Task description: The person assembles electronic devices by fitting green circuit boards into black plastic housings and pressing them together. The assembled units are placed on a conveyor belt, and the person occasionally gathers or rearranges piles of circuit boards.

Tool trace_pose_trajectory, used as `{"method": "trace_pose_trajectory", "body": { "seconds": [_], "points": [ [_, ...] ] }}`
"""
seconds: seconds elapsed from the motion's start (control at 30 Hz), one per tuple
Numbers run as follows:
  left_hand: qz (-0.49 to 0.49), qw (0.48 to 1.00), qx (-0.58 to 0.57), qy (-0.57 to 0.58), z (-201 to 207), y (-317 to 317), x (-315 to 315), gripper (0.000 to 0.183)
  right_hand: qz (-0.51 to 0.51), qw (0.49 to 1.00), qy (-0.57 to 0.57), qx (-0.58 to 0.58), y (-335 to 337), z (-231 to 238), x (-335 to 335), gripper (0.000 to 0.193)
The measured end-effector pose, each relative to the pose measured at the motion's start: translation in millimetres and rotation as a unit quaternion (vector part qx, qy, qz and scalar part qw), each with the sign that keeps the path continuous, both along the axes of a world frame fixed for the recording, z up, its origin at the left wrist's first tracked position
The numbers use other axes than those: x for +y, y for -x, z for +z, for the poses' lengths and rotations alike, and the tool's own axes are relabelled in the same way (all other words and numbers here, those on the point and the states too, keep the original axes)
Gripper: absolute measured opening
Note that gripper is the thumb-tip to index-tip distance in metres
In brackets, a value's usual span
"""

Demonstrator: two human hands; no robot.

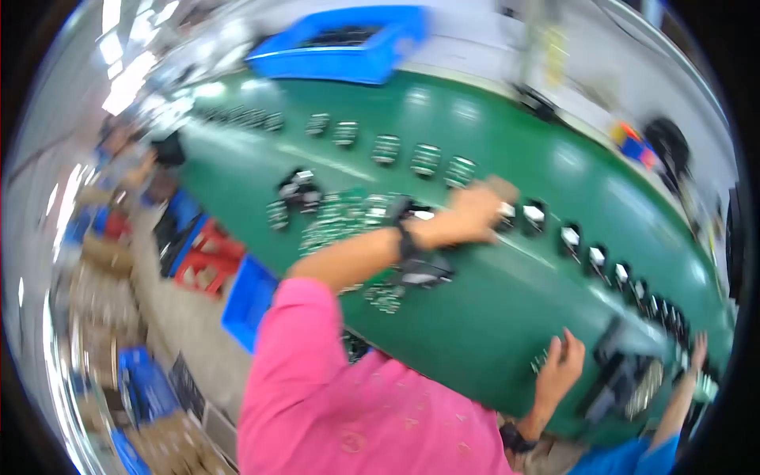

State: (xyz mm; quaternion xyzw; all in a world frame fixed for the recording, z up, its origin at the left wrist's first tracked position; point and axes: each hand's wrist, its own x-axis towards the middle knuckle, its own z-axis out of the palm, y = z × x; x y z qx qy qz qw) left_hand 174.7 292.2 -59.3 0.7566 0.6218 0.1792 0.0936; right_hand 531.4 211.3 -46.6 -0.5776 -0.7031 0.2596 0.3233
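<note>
My left arm stretches across the green table, and my left hand [473, 212] is over a row of small parts, beside a black part with a white top [533, 215]. Motion blurs its fingers, and what lies under them is hidden. Just left of it in the row sits a green circuit board [460, 172]. Lower right, my right hand [560, 366] is curled with a small green-and-white circuit board [541, 362] at its fingers. Below my left forearm lie a loose heap of green boards [336, 226] and a dark, blurred object [426, 271].
More boards [386, 149] and black parts [597, 257] continue the row along the table [507, 301]. A blue bin [332, 67] stands at the far edge. Dark equipment [621, 372] is right of my right hand, near a co-worker's arm [681, 400]. Blue [250, 305] and red bins [207, 261] stand left.
</note>
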Motion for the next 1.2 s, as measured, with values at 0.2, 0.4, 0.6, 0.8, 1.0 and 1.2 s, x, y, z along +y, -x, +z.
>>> {"method": "trace_pose_trajectory", "body": {
  "seconds": [0.2,0.4,0.6,0.8,1.0,1.2],
  "points": [
    [0.052,0.997,0.055,0.006,-0.9,-15.4,9.4,0.074,0.138,0.989,0.001,0.047,51.8,2.5,13.0,0.025],
    [-0.107,0.993,0.033,0.047,57.5,-77.7,-58.9,0.046,0.176,0.971,0.058,0.151,88.3,28.4,6.5,0.020],
    [-0.122,0.978,-0.071,0.152,68.3,-101.7,-93.8,0.047,0.228,0.972,0.017,0.058,63.0,17.3,5.2,0.010],
    [-0.083,0.940,-0.283,0.172,37.6,-115.5,-123.7,0.084,0.252,0.963,0.049,0.076,44.4,44.4,-4.7,0.014],
    [-0.075,0.897,-0.316,0.300,47.4,-127.4,-125.6,0.075,0.328,0.937,0.009,0.118,34.4,22.3,-14.2,0.006],
    [-0.075,0.785,-0.521,0.327,31.6,-131.4,-127.8,0.052,0.175,0.976,-0.053,0.116,27.3,11.3,-21.6,0.008]
  ]
}}
